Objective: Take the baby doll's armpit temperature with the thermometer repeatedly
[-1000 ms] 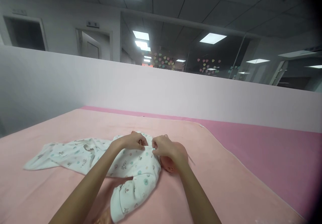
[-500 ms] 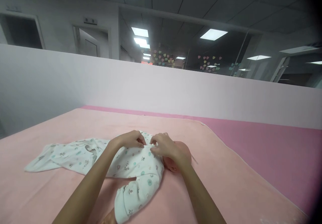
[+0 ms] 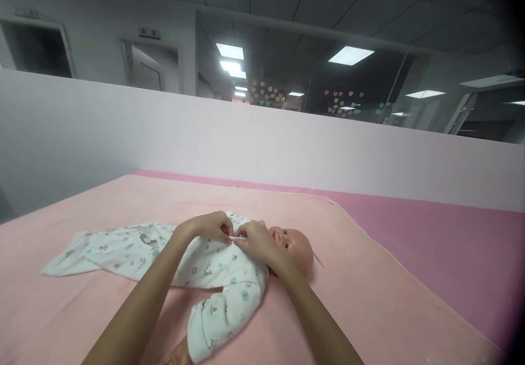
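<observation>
A baby doll (image 3: 298, 247) lies on its back with its head to the right, dressed in a white printed baby romper (image 3: 241, 294). Over the chest, my left hand (image 3: 214, 227) pinches the edge of the romper's front opening. Right beside it, my right hand (image 3: 255, 238) pinches the same edge, close to the doll's neck. The fingertips of both hands nearly touch, and a narrow white strip of cloth shows between them. One sleeve stretches toward me, with the doll's hand (image 3: 178, 354) at its cuff. The romper's legs spread flat to the left.
Beneath the doll is a peach blanket (image 3: 369, 299) over a pink surface (image 3: 443, 244). A white partition (image 3: 262, 146) rises along the far side. Behind it are a glass wall with heart stickers (image 3: 268, 92) and a doorway (image 3: 151, 69).
My right hand has moved left, away from the doll's head and toward my left hand, uncovering the doll's face. A strip of the romper's edge now shows between my fingers.
</observation>
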The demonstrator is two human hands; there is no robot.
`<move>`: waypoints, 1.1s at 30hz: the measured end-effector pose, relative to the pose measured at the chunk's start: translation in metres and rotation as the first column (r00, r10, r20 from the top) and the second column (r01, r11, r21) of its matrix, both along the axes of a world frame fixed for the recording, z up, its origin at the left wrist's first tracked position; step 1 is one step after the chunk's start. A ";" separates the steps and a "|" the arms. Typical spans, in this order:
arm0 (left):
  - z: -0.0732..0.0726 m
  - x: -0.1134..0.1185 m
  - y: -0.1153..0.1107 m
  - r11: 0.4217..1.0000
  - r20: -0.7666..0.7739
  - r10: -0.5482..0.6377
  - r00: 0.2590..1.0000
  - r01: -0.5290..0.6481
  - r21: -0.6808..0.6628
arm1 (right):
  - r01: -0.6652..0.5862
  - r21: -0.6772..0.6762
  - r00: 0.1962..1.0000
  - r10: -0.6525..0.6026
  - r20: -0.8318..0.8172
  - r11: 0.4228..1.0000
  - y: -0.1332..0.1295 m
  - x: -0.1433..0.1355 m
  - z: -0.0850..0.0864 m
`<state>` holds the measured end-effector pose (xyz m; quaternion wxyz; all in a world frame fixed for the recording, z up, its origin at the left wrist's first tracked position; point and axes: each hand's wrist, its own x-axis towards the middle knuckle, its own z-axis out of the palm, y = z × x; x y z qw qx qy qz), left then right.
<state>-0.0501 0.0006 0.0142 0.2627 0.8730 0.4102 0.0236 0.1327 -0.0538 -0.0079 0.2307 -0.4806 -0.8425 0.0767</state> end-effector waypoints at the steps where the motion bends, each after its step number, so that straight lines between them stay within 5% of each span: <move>1: 0.000 0.000 0.000 1.000 -0.002 0.004 1.000 -0.004 0.000 | 0.016 -0.005 1.000 -0.016 -0.008 1.000 0.000 0.000 0.001; 17: -0.013 0.017 0.004 0.993 0.059 -0.011 0.998 0.004 0.118 | 0.009 -0.009 0.996 -0.010 -0.092 1.000 0.000 0.004 -0.005; 25: -0.015 0.012 0.008 0.999 0.116 -0.040 0.992 0.037 0.022 | -0.037 -0.095 0.997 0.031 -0.069 0.995 -0.002 0.004 0.000; 33: -0.008 0.010 0.006 0.997 0.160 -0.059 0.985 0.066 -0.040 | 0.010 -0.040 0.994 -0.014 -0.104 0.999 0.001 0.003 -0.004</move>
